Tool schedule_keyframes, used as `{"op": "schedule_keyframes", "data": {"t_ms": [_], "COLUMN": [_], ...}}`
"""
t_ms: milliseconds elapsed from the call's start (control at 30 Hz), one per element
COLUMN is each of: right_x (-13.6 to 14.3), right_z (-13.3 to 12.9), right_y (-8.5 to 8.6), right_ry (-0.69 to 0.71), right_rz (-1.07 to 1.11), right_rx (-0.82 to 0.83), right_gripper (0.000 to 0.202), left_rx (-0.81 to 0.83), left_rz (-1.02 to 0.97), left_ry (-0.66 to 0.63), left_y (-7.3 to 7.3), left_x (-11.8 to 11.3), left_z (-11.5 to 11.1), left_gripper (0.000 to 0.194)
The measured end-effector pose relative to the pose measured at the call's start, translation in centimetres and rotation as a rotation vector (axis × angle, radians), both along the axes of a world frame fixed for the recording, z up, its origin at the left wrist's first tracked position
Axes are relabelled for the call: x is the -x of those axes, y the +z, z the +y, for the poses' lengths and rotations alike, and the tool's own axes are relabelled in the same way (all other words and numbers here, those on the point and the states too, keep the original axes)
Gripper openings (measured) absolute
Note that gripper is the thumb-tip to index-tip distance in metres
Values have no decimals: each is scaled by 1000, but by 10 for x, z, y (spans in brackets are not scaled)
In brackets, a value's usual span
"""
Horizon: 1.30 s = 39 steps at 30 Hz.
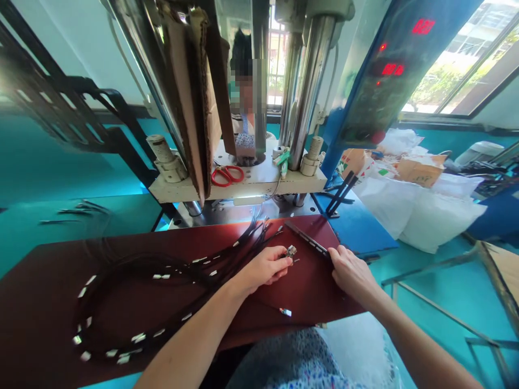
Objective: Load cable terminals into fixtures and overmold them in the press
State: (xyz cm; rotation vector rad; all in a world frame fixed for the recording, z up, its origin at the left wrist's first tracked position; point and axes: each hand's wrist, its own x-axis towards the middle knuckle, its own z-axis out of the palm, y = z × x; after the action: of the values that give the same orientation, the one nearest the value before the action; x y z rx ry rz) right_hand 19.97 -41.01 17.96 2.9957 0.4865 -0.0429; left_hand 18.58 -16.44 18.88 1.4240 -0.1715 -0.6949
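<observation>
Head view, working surface: one reddish-brown board (133, 302), set before the machine. Left hand (265, 267): thumb and fingers pinching small metal connectors (291, 252) above the board; whether these join a cable I cannot tell from where I stand. Right hand (352, 270): fingers closed on the near end of a long dark strip (307, 237) with pale marks, which slants away across the board's right part, apart from the connectors.

Black cables (172, 324): one bundle, white tags along it, looped on the board left of the hands, its far ends fanned out toward the machine. Loose connector (286, 312): one, bright-tipped, lying on the board nearer the person than the left hand.

Machine (275, 186): cream plate, upright metal columns. On the plate, scissors (227, 175) with red handles; beside one column, standing cardboard (182, 97). A person (245, 138) shows between the columns.

At right: control box (385, 70), red figures lit; blue table (360, 227), touching the machine's side; white sacks (430, 210), heaped beyond it, below a window (450, 70).
</observation>
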Motion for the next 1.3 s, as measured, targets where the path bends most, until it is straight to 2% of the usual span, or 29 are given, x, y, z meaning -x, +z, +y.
{"op": "schedule_keyframes", "data": {"t_ms": [67, 133, 167, 233, 300, 367, 433, 500, 633, 733, 1033, 1300], "right_x": [-2, -5, -6, -2, 7, 18, 27, 31, 32, 31, 33, 32], "right_z": [1, 0, 0, 3, 13, 30, 50, 65, 75, 73, 72, 78], "right_y": [3, 3, 2, -3, -10, -17, -23, -27, -28, -27, -29, -31], "right_ry": [0, 19, 13, -34, -108, -136, -139, -164, -223, -245, -222, -166], "right_rz": [111, 207, 260, 424, 604, 670, 590, 499, 414, 373, 342, 188], "right_rx": [-59, -209, -316, -634, -1034, -1390, -1610, -1712, -1734, -1725, -1691, -1536], "right_gripper": [19, 9, 5, 2, 6, 18, 29, 35, 36, 35, 35, 37], "left_rx": [33, 48, 45, 30, 1, -85, -188, -232, -216, -281, -381, -441], "left_rz": [-15, -50, -81, -149, -191, -242, -321, -386, -410, -414, -431, -422], "left_ry": [32, 82, 110, 160, 176, 155, 106, 46, -14, -15, -30, 58], "left_y": [2, 6, 7, 9, 10, 8, 4, -1, -9, -11, -12, -14], "left_x": [2, 5, 7, 10, 11, 11, 11, 11, 13, 14, 9, 11], "left_z": [0, 0, -1, -3, -7, -12, -19, -26, -35, -36, -36, -37], "left_gripper": [29, 28, 28, 25, 23, 22, 20, 17, 21, 23, 23, 19]}}
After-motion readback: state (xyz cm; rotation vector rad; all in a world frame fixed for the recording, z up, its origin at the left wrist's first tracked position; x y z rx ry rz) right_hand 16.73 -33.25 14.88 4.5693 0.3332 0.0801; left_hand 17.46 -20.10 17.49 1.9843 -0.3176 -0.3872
